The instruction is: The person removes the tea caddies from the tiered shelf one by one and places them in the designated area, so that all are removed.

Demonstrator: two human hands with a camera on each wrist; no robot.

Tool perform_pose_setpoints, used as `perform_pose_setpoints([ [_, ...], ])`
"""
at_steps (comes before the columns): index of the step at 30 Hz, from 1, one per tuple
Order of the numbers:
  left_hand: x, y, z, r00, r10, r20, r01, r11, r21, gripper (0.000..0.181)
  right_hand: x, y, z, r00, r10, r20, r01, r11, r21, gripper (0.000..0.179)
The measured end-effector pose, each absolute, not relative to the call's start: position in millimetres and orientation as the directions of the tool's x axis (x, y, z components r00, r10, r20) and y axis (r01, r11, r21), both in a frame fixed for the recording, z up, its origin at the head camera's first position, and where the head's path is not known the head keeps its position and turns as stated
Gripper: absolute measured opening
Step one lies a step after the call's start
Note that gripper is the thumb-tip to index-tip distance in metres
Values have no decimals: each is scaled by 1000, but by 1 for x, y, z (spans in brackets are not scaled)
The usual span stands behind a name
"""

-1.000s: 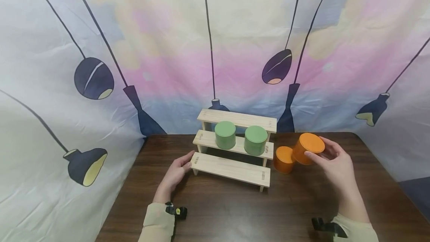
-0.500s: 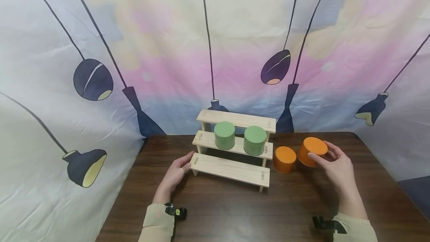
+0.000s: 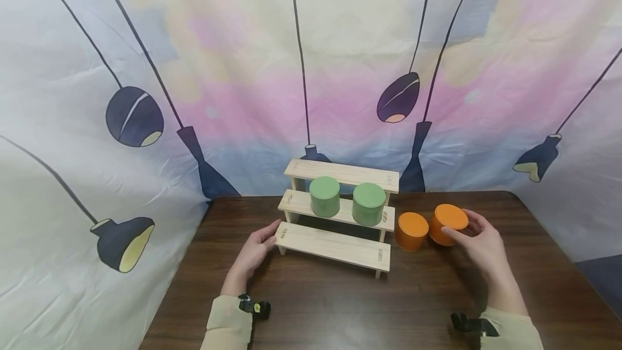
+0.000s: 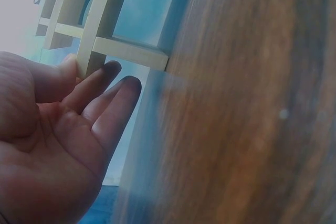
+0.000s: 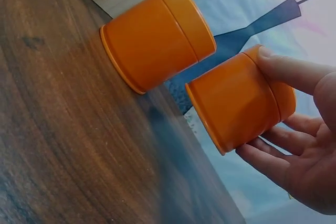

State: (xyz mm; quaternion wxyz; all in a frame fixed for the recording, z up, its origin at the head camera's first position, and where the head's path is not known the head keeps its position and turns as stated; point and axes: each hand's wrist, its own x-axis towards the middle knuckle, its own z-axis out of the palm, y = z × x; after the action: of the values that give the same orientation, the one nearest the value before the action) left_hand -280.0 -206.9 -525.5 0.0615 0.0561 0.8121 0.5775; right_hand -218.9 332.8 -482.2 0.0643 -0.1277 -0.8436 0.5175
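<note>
At the left end of the lowest step of a three-tier wooden display stand (image 3: pixel 335 244), my left hand (image 3: pixel 252 250) pinches the board. The left wrist view shows the thumb above and fingers below the board's end (image 4: pixel 90 59). My right hand (image 3: pixel 486 242) grips an orange tin (image 3: pixel 448 224) by its sides, thumb on the near side. In the right wrist view this held tin (image 5: pixel 239 100) is upright relative to the table. A second orange tin (image 3: pixel 411 231) stands on the table between it and the stand. Two green tins (image 3: pixel 325 197) sit on the middle step.
The dark wood-grain table (image 3: pixel 340 312) reaches back to a printed cloth backdrop (image 3: pixel 340 69) with painted hanging lamps. Behind the green tins runs the stand's top step (image 3: pixel 342 170), close to the cloth.
The held orange tin went right, away from the second orange tin, then lower and slightly back left. My left hand and the stand have stayed put.
</note>
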Motion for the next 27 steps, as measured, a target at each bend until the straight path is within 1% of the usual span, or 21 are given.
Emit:
perform_pose_setpoints([
  [8,-281,-207,-527,-985,170,-36,20,316,949,55,-221,331,-486,-969,233,-78,174,423,-889,108],
  [17,-282,-208,-528,-984,175,-27,32,328,944,56,-223,332,-491,-970,230,-75,171,432,-886,107],
  [22,-282,-208,-528,-984,174,-42,15,313,950,56,-223,332,-493,-972,221,-82,173,434,-884,106],
  [27,-283,-208,-528,-983,176,-43,16,317,948,56,-224,333,-495,-974,217,-61,155,451,-879,103],
])
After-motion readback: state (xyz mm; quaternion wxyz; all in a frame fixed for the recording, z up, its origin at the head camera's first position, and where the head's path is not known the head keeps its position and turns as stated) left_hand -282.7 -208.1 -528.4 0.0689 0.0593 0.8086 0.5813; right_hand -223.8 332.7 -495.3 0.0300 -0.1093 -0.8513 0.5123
